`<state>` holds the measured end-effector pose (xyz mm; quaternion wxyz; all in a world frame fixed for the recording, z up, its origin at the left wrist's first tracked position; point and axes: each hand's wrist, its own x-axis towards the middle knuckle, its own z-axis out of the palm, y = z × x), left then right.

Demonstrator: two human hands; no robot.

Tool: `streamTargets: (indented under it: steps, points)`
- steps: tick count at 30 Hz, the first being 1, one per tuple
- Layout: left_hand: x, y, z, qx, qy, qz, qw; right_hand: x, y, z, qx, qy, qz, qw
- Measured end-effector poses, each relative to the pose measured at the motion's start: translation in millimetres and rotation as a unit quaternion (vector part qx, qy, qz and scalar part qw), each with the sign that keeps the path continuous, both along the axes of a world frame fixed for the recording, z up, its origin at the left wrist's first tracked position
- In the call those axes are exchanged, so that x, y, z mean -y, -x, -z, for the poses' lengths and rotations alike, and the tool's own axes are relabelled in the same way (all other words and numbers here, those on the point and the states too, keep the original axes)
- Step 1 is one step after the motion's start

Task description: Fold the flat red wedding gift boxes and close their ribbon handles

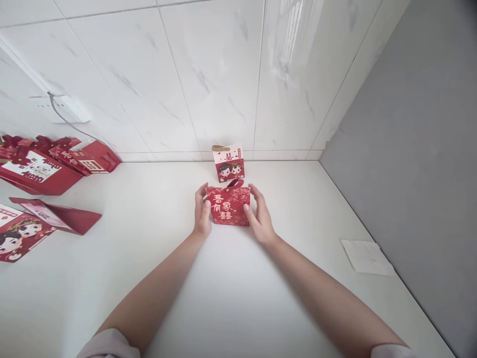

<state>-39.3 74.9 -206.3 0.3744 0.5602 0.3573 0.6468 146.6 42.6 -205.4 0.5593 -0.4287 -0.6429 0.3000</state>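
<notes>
Head view: at the bottom edge of the frame we see two pale sleeves, one at lower left (112,344) and one at lower right, with bare forearms (156,286) reaching up from them over a white surface (231,303). At right, we find a flat pale sheet (367,256) lying near the foot of a grey panel (417,149) that fills the right side.

Near the middle of the frame, we see the left hand (202,213) gripping the left side of a red box (228,215), its thumb at the front edge. We see the right hand (262,218) gripping the opposite side, thumb pressed on the front face and fingers round the edge. We read white characters on that face; a gold stud (227,190) and a dark red ribbon loop (235,184) show at its top.

At the left edge we see a box with cartoon faces (24,236), partly out of frame, with a dark red folded piece (70,216) beside it. Above these, we make out a cluster of red boxes (55,166), overlapping too much for us to count.

Just behind the held box, we see a white-and-red box (231,170) with two cartoon faces and a tan strap (220,148). Farthest back, we see a marbled tile wall (208,74), with a socket plate (72,112) and grey cable (76,128) at upper left.
</notes>
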Motion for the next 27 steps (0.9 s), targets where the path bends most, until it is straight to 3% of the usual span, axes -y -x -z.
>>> streamTargets:
  steps: [3, 6, 10, 19, 22, 27]
  points:
    - [8, -12, -3.3, 0.096, 0.098, 0.129, 0.982, 0, 3, -0.7, -0.027, 0.049, -0.095, 0.994]
    - [13, -19, -9.5, 0.165, 0.146, 0.178, 0.959, -3, 6, -2.0, -0.138, 0.085, -0.158, 0.974]
    - [11, -20, -14.5, 0.186, 0.181, 0.180, 0.949, -12, 10, -0.9, -0.241, 0.151, -0.190, 0.940]
    - [0, -9, 0.3, 0.145, 0.244, 0.158, 0.946, -23, 7, 18.7, -0.188, 0.172, -0.114, 0.960]
    - [-2, -7, -2.6, 0.131, 0.276, 0.136, 0.943, -24, 6, 16.6, -0.218, 0.188, -0.127, 0.949]
    - [-3, -8, -3.0, 0.091, 0.261, 0.131, 0.952, -24, 2, 9.7, -0.241, 0.190, -0.155, 0.939]
